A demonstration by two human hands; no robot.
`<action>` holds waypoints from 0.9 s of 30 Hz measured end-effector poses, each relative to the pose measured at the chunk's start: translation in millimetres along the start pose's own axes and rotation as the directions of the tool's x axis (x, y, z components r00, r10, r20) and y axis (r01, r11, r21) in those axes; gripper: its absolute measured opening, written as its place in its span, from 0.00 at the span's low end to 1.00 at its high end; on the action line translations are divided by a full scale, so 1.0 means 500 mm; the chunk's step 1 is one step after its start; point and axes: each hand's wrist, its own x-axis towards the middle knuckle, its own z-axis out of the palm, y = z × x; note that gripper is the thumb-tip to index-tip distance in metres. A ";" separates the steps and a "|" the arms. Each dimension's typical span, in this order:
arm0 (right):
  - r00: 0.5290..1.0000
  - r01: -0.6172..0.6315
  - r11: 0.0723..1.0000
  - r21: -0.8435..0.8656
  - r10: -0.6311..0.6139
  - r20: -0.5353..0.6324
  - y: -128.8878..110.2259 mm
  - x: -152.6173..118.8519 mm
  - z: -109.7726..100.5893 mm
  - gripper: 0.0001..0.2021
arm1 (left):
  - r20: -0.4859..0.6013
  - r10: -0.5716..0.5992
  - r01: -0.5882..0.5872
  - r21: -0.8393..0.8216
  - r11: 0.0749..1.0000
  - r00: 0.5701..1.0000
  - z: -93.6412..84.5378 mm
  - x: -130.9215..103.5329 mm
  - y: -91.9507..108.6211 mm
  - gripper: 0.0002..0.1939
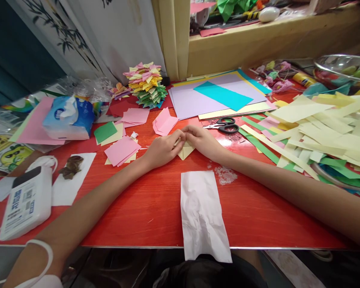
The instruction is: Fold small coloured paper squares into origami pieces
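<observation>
Both hands meet over a small folded sheet of pale yellow paper [186,152] near the middle of the red table. My left hand [164,147] has its fingers closed on the paper's left side. From the right, my right hand [202,140] pinches the same piece, its fingertips touching those of the left. The paper's lower corner points toward me; its upper part is hidden by fingers. Just beyond lies a folded pink paper [165,122]. Black-handled scissors [226,125] rest to the right of my right hand. Pink square sheets [123,151] are stacked left of my left hand.
A crumpled white paper [202,212] hangs over the table's front edge. Cut paper strips [324,128] heap up on the right. At the back stand a folded-paper tower [148,86] and lilac sheets [186,100]. A tissue pack [69,118] and a white power strip [28,204] sit left.
</observation>
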 end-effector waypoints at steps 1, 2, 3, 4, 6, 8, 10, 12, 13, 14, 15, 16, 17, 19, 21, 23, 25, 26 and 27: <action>1.000 0.001 1.000 -0.003 -0.001 0.000 -0.001 0.000 0.000 0.10 | 0.000 0.000 0.000 0.001 1.000 1.000 0.000 0.000 0.000 0.08; 1.000 0.002 1.000 -0.006 -0.002 0.001 -0.001 0.000 0.000 0.10 | 0.000 0.000 0.000 0.002 1.000 1.000 0.000 0.000 0.000 0.08; 1.000 0.001 1.000 -0.008 -0.001 0.000 -0.001 0.000 0.000 0.10 | 0.001 0.000 0.000 0.001 1.000 1.000 0.000 0.000 0.001 0.08; 1.000 0.001 1.000 -0.011 -0.001 -0.001 -0.001 0.000 0.000 0.10 | 0.001 0.000 0.000 0.000 1.000 1.000 0.000 0.000 0.001 0.08; 1.000 0.000 1.000 -0.014 -0.001 -0.005 -0.001 0.000 0.000 0.10 | 0.001 0.001 -0.001 -0.002 1.000 1.000 0.000 0.001 0.001 0.08; 1.000 0.005 1.000 -0.017 -0.005 -0.008 0.000 -0.001 -0.001 0.10 | 0.001 0.000 0.000 -0.003 1.000 1.000 0.000 0.001 0.001 0.08; 1.000 0.010 1.000 -0.016 -0.010 -0.008 0.000 -0.001 -0.001 0.11 | -0.001 0.002 -0.002 -0.003 1.000 1.000 0.000 0.001 0.001 0.08; 1.000 0.012 1.000 -0.014 -0.012 -0.005 0.000 -0.001 -0.001 0.10 | -0.005 0.003 -0.003 -0.003 1.000 1.000 0.000 0.001 0.001 0.08; 1.000 0.010 1.000 -0.015 -0.010 -0.004 0.000 -0.001 -0.001 0.10 | -0.006 0.004 -0.004 -0.003 1.000 1.000 0.000 0.001 0.001 0.08; 1.000 0.008 1.000 -0.016 -0.008 -0.003 0.000 -0.001 -0.001 0.10 | -0.007 0.004 -0.004 -0.003 1.000 1.000 0.001 0.001 0.001 0.08; 1.000 0.005 1.000 -0.017 -0.005 -0.003 0.000 -0.001 -0.001 0.10 | -0.008 0.004 -0.004 -0.003 1.000 1.000 0.001 0.001 0.001 0.08; 1.000 0.004 1.000 -0.018 -0.004 -0.003 0.000 -0.001 -0.001 0.10 | -0.008 0.003 -0.004 -0.003 1.000 1.000 0.002 0.001 0.001 0.08; 1.000 0.004 1.000 -0.017 -0.004 -0.003 0.000 -0.001 -0.001 0.10 | -0.008 0.003 -0.003 -0.003 1.000 1.000 0.002 0.001 0.001 0.08; 1.000 0.009 1.000 -0.009 -0.009 -0.004 0.000 -0.001 -0.001 0.10 | -0.007 0.003 -0.003 -0.004 1.000 1.000 0.002 0.001 0.001 0.08; 1.000 0.014 1.000 -0.001 -0.014 -0.004 0.000 -0.001 -0.001 0.10 | -0.006 0.005 -0.005 -0.005 1.000 1.000 0.002 0.000 0.000 0.08; 1.000 0.012 1.000 0.004 -0.012 -0.007 0.000 -0.001 -0.001 0.10 | -0.007 0.007 -0.007 -0.007 1.000 1.000 0.002 0.000 0.000 0.08; 1.000 0.006 1.000 0.004 -0.006 -0.005 0.000 -0.001 0.000 0.10 | -0.007 0.008 -0.008 -0.009 1.000 1.000 0.002 0.000 -0.001 0.08; 1.000 0.005 1.000 0.003 -0.005 -0.006 0.000 -0.001 0.000 0.10 | -0.007 0.008 -0.008 -0.011 1.000 1.000 0.002 0.000 -0.001 0.08; 1.000 0.005 1.000 0.002 -0.005 -0.008 0.001 -0.001 0.000 0.10 | -0.007 0.007 -0.007 -0.013 1.000 1.000 0.002 0.001 -0.001 0.08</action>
